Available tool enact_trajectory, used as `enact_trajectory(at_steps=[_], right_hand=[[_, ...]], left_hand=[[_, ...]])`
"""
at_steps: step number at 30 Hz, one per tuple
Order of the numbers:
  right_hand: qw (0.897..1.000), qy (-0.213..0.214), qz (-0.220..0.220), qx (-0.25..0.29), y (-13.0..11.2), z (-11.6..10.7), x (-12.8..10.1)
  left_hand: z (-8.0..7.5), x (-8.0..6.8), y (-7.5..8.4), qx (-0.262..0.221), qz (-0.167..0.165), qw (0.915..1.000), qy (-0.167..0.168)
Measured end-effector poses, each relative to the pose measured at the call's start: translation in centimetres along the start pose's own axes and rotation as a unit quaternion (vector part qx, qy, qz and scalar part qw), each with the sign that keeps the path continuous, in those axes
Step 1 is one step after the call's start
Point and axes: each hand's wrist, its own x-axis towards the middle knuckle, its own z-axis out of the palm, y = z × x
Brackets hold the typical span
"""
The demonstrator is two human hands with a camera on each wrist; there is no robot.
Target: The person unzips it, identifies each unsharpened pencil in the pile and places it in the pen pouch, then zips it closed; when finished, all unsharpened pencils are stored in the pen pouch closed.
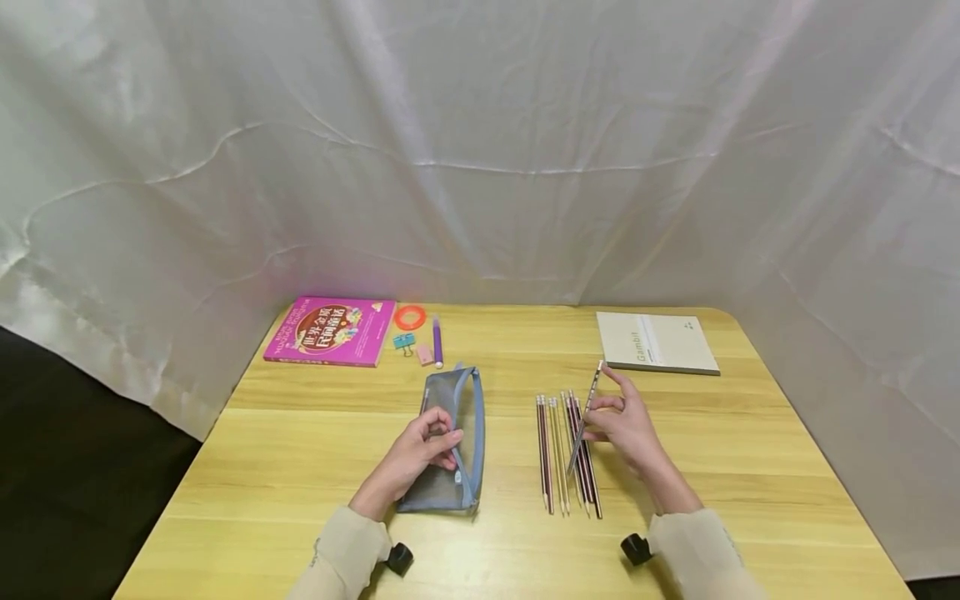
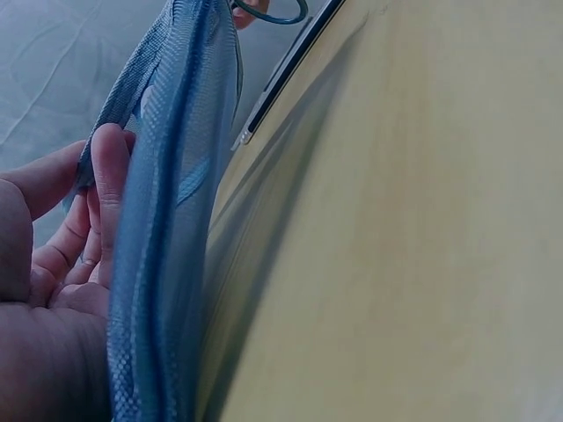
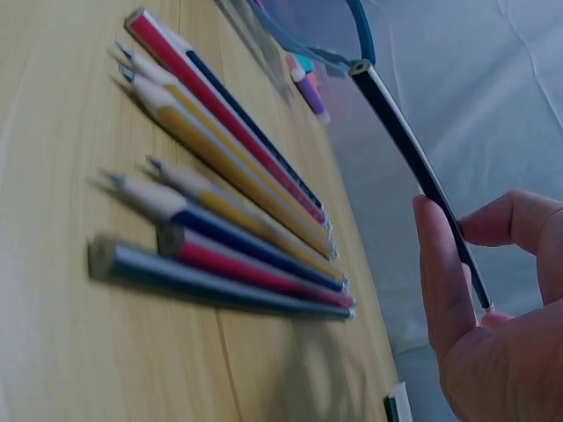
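My left hand [image 1: 411, 457] pinches the edge of a blue-grey mesh pencil case [image 1: 444, 385], its zipped mouth gaping toward the right. In the left wrist view, thumb and fingers hold the blue fabric rim [image 2: 113, 119]. My right hand [image 1: 628, 423] grips one dark striped pencil [image 3: 406, 145] between thumb and fingers, raised off the table and tilted. This pencil's lower end is flat and unsharpened. Below it, several pencils [image 1: 543, 450] lie side by side in a loose row. Some are yellow, others red or dark; a few have sharpened tips pointing toward me.
At the back left lie a pink book [image 1: 367, 333], an orange-red tape ring [image 1: 400, 317], a teal binder clip [image 1: 403, 340], a pink eraser [image 1: 425, 354] and a purple pen [image 1: 437, 337]. A pale notebook [image 1: 667, 342] rests at the back right. Grey curtains [image 1: 525, 217] surround the wooden table [image 1: 750, 467].
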Motion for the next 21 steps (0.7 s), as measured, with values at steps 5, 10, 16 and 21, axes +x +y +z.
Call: enact_trajectory(at_steps=[5,10,16,21], right_hand=[[1.000,-0.005,-0.003,0.015,-0.1,1.2,0.1],[1.000,-0.003,-0.003,0.028,-0.2,3.2,0.4],[0.999,-0.008,-0.005,0.042,-0.2,5.7,0.6],[0.998,-0.019,-0.005,0.052,-0.2,7.6,0.5]], left_hand=[[0.2,0.1,0.2,-0.001,-0.005,1.0000,0.001],[0.3,0.2,0.2,-0.001,-0.007,1.0000,-0.001],[0.4,0.1,0.1,-0.002,-0.008,0.9999,-0.007],[0.6,0.2,0.1,0.000,-0.011,0.9999,-0.005]])
